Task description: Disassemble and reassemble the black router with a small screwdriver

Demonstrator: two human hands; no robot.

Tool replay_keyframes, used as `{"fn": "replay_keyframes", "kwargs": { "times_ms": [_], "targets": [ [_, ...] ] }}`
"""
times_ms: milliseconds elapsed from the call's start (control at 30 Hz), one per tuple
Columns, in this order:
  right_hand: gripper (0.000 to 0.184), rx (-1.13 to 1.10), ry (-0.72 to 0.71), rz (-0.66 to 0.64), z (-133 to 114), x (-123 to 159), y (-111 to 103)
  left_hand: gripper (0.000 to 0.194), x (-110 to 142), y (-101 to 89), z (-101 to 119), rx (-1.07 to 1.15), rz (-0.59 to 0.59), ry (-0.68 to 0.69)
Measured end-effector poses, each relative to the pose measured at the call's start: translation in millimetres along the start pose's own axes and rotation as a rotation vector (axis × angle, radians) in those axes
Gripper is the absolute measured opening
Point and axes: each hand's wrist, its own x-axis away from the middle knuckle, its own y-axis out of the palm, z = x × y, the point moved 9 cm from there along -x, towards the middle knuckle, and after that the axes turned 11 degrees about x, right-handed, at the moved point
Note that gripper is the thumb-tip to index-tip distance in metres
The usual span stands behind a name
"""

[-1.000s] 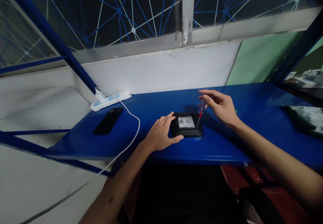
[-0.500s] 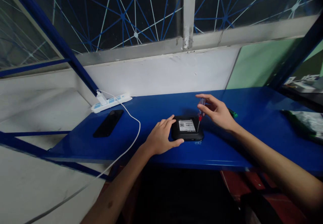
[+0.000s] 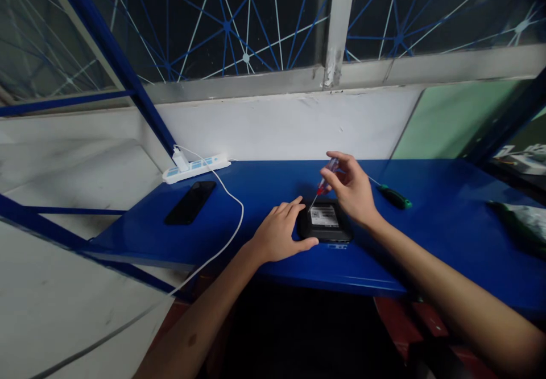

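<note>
A wide window with dark panes crossed by blue and white lines (image 3: pixel 273 20) spanned the wall behind a glossy blue desk (image 3: pixel 452 225). Over the desk's left side a long white cable (image 3: pixel 242 214) looped down from a white power strip with pale-blue sockets (image 3: pixel 194 171).

The bare left hand (image 3: pixel 277 234) lay with fingers spread, bracing the left end of a flat black plastic device with rounded corners (image 3: pixel 328 235), which rested on the desk before the person. The bare right hand (image 3: pixel 353 188) pinched a slim screwdriver with a clear handle and red collar (image 3: pixel 320 189), tilted so that its tip seemed to meet the device near its far-left corner.

A black slab phone (image 3: pixel 190 203) lay by the strip; a green-and-black-handled screwdriver (image 3: pixel 394 196) lay beyond the right wrist.

The work looked unfinished: the casing appeared closed, its white printed label (image 3: pixel 324 216) in place. Which screws, if any, were out was too small to tell.
</note>
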Motion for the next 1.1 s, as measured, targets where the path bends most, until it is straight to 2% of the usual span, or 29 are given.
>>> {"fn": "replay_keyframes", "kwargs": {
  "times_ms": [233, 467, 667, 800, 1000, 1100],
  "targets": [
    [0.037, 0.079, 0.052, 0.008, 18, 15, -1, 0.077, 0, -0.4, 2, 0.014, 0.024, 0.028],
    [0.041, 0.097, 0.013, -0.04, 10, 21, 7, 0.079, 1, 0.7, 2, 0.005, 0.022, 0.034],
    [0.029, -0.013, 0.061, 0.004, 11, 17, 0, 0.076, 0, 0.0, 2, 0.023, 0.029, 0.037],
    [0.028, -0.07, 0.118, 0.045, 15, 13, -8, 0.076, 0, 0.2, 1, 0.038, 0.033, 0.04],
    [0.033, -0.15, 0.182, -0.036, 24, 14, -1, 0.077, 1, 0.0, 2, 0.026, 0.026, 0.033],
    [0.03, -0.178, 0.196, -0.038, 25, 16, 2, 0.078, 1, -0.3, 2, 0.014, 0.024, 0.033]
  ]
}}
